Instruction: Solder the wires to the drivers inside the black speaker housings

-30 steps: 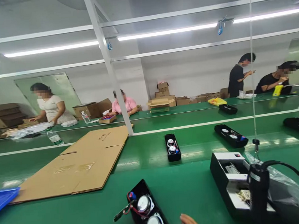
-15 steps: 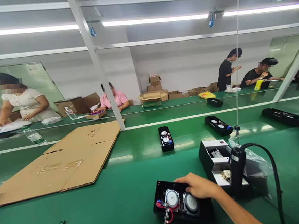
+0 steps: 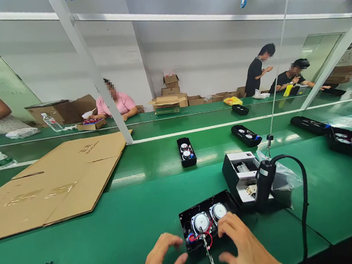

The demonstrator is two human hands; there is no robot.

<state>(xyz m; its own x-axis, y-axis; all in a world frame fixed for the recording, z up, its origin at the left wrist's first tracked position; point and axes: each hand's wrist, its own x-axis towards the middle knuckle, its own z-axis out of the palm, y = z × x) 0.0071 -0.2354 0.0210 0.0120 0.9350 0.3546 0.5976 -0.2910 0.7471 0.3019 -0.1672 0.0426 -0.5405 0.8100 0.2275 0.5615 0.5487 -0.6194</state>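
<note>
At the near edge of the green conveyor belt (image 3: 134, 227), an open black speaker housing (image 3: 211, 222) lies flat, directly in front of the person. Two round speaker drivers (image 3: 209, 218) sit side by side inside it, with red wires (image 3: 201, 238) looping at its near side. A small circuit board (image 3: 209, 255) hangs over the near rim on these wires.

The left hand (image 3: 160, 258) is at the housing's near left corner. Its fingers are spread and curled, thumb apart from the forefinger, clamped on nothing. Whether the fingertips touch the housing wall cannot be determined. The right hand (image 3: 247, 247) rests on the near right part of the housing, fingers bent and parted, the forefinger close to the right-hand driver. It grips no object. The right hand covers the housing's near right corner, and both wrists are cut off by the lower frame edge.

Just beyond the housing stands a black-and-white dispenser box (image 3: 242, 175) with a black electric screwdriver (image 3: 262, 184) upright against it, its cable (image 3: 303, 203) arching to the right. A flattened cardboard sheet (image 3: 55, 180) lies well to the left. Another speaker housing (image 3: 186, 151) rides farther up the belt.
</note>
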